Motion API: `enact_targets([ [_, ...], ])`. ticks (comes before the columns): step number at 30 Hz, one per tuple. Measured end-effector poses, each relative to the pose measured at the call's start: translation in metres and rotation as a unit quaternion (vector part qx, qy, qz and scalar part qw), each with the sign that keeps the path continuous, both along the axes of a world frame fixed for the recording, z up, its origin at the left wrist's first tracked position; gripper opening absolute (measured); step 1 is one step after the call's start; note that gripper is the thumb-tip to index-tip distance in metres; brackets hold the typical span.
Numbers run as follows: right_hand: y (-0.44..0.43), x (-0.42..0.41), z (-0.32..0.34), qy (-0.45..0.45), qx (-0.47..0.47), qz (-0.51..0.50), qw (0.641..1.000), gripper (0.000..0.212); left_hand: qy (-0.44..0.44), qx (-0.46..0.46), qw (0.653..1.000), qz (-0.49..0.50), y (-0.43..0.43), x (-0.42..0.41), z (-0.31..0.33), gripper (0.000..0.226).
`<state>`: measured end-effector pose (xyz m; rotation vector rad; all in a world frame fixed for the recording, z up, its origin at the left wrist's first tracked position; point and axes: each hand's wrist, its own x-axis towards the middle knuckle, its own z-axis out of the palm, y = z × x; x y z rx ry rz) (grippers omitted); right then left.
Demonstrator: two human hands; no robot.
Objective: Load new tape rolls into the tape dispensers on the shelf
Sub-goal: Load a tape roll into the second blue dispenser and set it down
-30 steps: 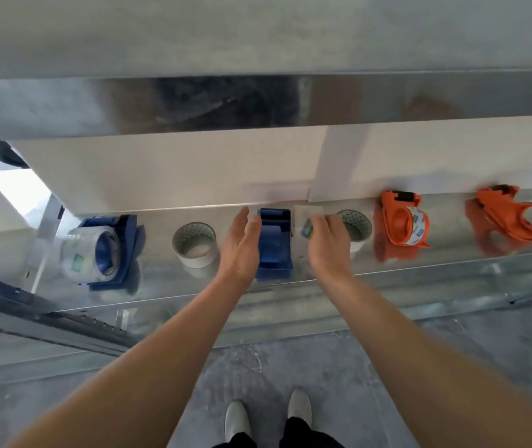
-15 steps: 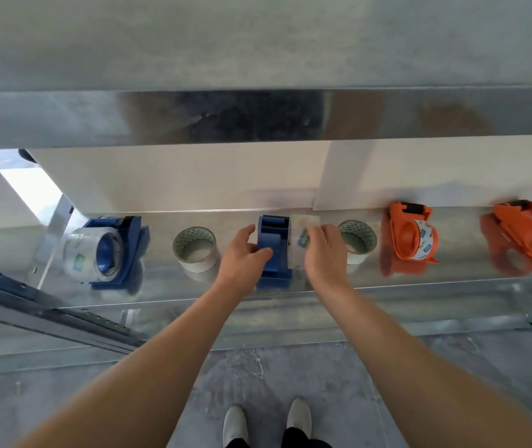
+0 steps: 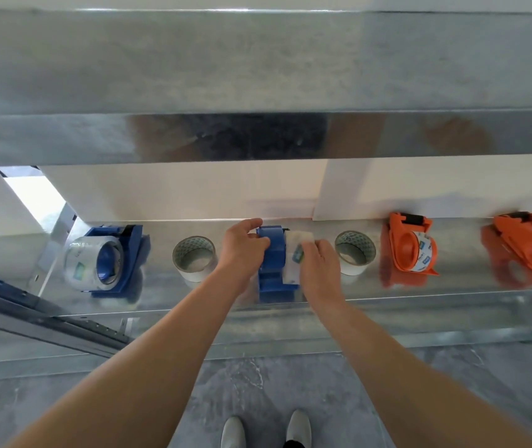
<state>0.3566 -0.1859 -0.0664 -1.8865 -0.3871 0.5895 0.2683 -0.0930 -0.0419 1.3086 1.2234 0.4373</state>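
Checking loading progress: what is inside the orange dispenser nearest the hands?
A clear tape roll with small blue labels sits inside the orange dispenser. Its far side and the hub are covered by the dispenser's body, so full seating cannot be confirmed.

loose rolls [image 3: 194, 257] flank centre dispenser [image 3: 272, 266], shelf front open

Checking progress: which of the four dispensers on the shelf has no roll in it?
The far-right orange dispenser: its round hub opening is empty. The other orange dispenser and left blue dispenser carry rolls; the middle blue dispenser is being loaded.
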Motion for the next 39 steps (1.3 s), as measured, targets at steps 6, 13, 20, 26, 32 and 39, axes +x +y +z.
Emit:
enact_targets([
  [6, 0.007, -0.004, 0.006, 0.043, 0.008, -0.008, 0.999, 0.015, -0.01, -0.004, 1.0, 0.002, 0.005, -0.002, -0.002, 0.043],
  [13, 0.016, -0.014, 0.017, 0.077, 0.013, 0.068, 0.995, 0.019, -0.08, -0.025, 0.996, -0.01, -0.011, -0.004, -0.001, 0.033],
  [20, 0.013, -0.012, 0.012, 0.037, 0.012, 0.086, 0.996, 0.021, -0.113, -0.048, 0.992, -0.001, -0.012, -0.003, -0.003, 0.032],
  [26, 0.01, -0.012, 0.013, -0.008, -0.003, 0.108, 0.994, 0.024, -0.127, -0.058, 0.99, 0.006, -0.014, -0.004, -0.003, 0.023],
  [32, 0.011, -0.014, 0.012, -0.034, -0.015, 0.111, 0.993, 0.027, -0.129, -0.052, 0.99, 0.006, -0.015, -0.005, 0.0, 0.019],
  [39, 0.009, -0.016, 0.01, -0.028, -0.009, 0.11, 0.993, 0.026, -0.139, -0.063, 0.988, 0.018, -0.017, -0.006, 0.0, 0.02],
])
